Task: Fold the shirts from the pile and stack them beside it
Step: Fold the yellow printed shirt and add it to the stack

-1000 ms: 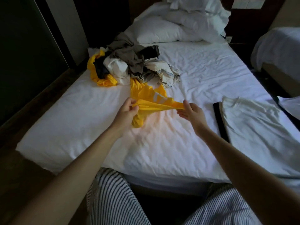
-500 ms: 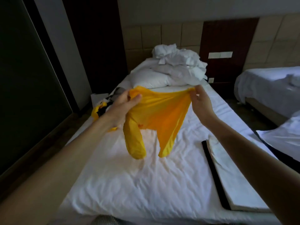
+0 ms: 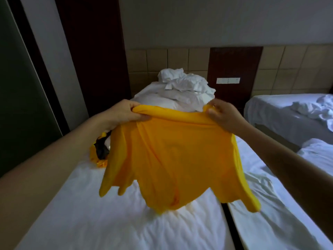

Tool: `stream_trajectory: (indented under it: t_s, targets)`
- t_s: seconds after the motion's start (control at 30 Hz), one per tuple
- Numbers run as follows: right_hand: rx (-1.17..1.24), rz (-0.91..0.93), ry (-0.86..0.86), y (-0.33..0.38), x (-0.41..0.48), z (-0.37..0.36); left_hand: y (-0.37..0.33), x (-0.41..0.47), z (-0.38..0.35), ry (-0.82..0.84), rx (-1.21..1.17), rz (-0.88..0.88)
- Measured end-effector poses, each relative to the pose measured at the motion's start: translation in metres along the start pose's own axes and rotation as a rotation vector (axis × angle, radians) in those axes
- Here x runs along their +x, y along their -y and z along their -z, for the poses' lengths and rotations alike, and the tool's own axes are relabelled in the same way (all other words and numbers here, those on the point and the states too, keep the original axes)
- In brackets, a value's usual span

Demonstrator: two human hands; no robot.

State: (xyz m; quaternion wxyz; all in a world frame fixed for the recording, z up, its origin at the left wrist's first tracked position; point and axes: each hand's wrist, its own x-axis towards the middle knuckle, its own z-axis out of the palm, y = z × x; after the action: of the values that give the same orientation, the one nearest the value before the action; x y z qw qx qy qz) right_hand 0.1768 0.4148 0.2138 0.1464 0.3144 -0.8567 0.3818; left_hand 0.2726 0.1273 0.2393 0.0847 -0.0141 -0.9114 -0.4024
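Seen from the head camera, much is hidden behind the one bright yellow short-sleeved fabric shirt [image 3: 173, 156], which hangs spread in the air above the middle of the white-sheeted bed [image 3: 81, 213], clear of the sheet, its lower hem and sleeves dangling. Two hands hold it by its rolled upper edge. The left hand [image 3: 123, 113] grips the left corner, thumb on the near face and fingers curled over the top. The right hand [image 3: 225, 115] pinches the right corner, its fingertips tucked behind the cloth and out of sight. Of the heap of crumpled shirts [image 3: 101, 150] by the bed's left edge, only a sliver shows past the left forearm: a dark piece, a yellow one and a scrap of white, so the number of garments cannot be counted. Toward the bed's right edge a dark strip [image 3: 227, 226] borders a pale cloth surface [image 3: 273, 219]; what it is cannot be told, and the frame cuts it off. One mound of white pillows and bedding [image 3: 185, 89] sits at the bed's head edge. A second white bed [image 3: 281, 110] stands at the right, cut off.
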Motion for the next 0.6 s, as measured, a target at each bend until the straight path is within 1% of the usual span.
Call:
stream_trajectory:
  t_s: [0.07,0.13,0.2,0.23,0.3,0.37,0.43,0.5,0.57,0.6]
  targets:
    - [-0.169,-0.017,0.231,-0.008,0.003,-0.003,0.000,0.004,0.001,0.026,-0.070,-0.020]
    - [-0.277,-0.079,0.407,-0.016,0.002,-0.010,0.001,0.008,0.001,0.015,-0.086,-0.052]
    - [-0.301,-0.136,0.513,-0.027,-0.001,-0.019,0.006,0.013,-0.001,0.012,-0.097,-0.063]
    - [-0.247,-0.167,0.534,-0.033,-0.004,-0.023,0.009,0.015,-0.001,0.023,-0.114,-0.054]
    - [-0.048,-0.246,0.531,-0.052,-0.016,-0.037,0.018,0.014,-0.001,0.068,-0.175,-0.016]
    - [0.160,-0.333,0.469,-0.075,-0.035,-0.059,0.031,0.011,0.001,0.119,-0.237,0.054]
    - [0.309,-0.415,0.416,-0.095,-0.058,-0.081,0.046,0.006,0.002,0.239,-0.210,0.150]
    - [0.404,-0.500,0.388,-0.104,-0.074,-0.096,0.059,-0.002,0.002,0.418,0.011,0.283]
    - [0.362,-0.499,0.328,-0.110,-0.079,-0.098,0.075,-0.008,0.003,0.568,0.341,0.416]
    - [0.312,-0.473,0.288,-0.111,-0.077,-0.097,0.083,-0.010,0.003,0.611,0.433,0.469]
